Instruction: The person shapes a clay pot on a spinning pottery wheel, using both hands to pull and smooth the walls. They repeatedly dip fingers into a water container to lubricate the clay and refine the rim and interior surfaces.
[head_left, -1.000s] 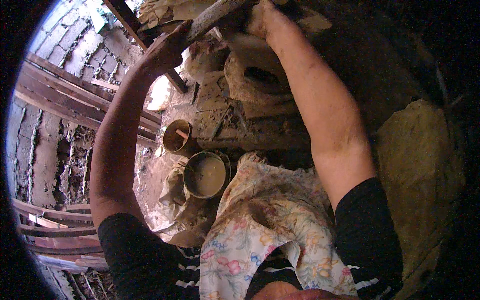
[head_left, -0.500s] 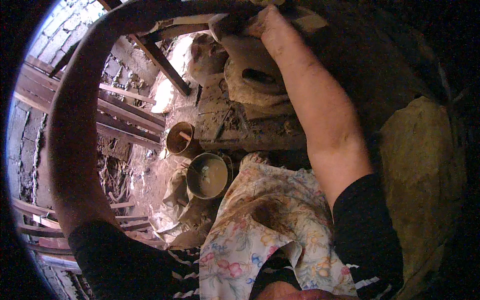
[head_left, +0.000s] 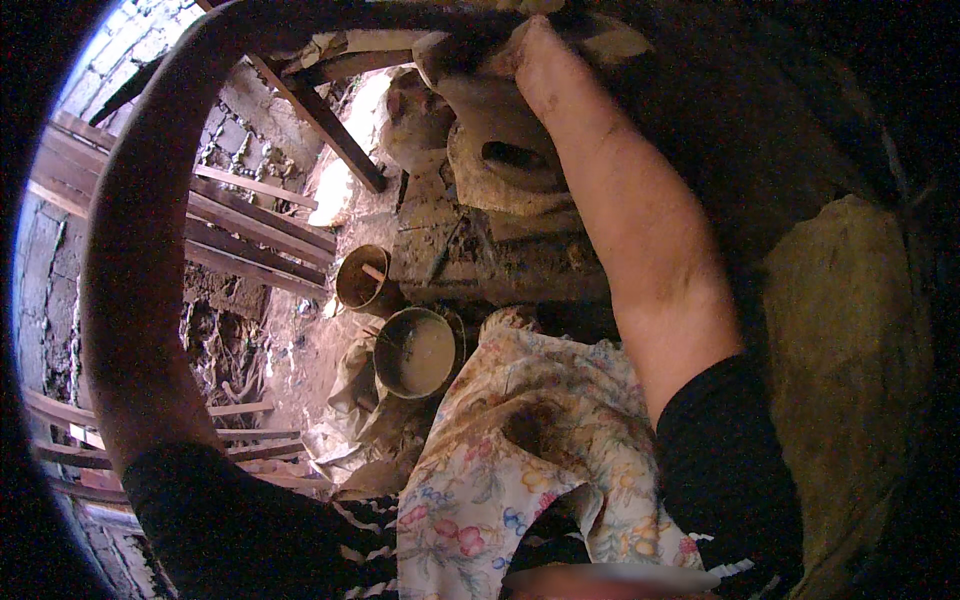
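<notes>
Both my arms reach forward to the top edge of the picture. There my right hand [head_left: 522,45] is at the upper edge of a large pale-brown, clay-like form [head_left: 500,105] with a dark oval opening low on its side. My left hand [head_left: 485,28] is beside it in deep shade, close to the same edge. The fingers of both hands are too dark and foreshortened to read. Below, the form meets a pale, rough-edged piece [head_left: 475,180] on a dirt-covered wooden board [head_left: 500,285].
A bucket of cloudy liquid [head_left: 418,352] and a smaller bucket with a stick in it [head_left: 362,278] stand left of my flower-patterned, mud-stained cloth [head_left: 560,400]. Crumpled sacking [head_left: 350,430] lies beside them. Wooden planks [head_left: 260,235] are at left, a brownish sheet [head_left: 840,400] at right.
My left arm has shifted slightly left, and my right forearm has also moved a little left. Both hands stay at the form's upper edge.
</notes>
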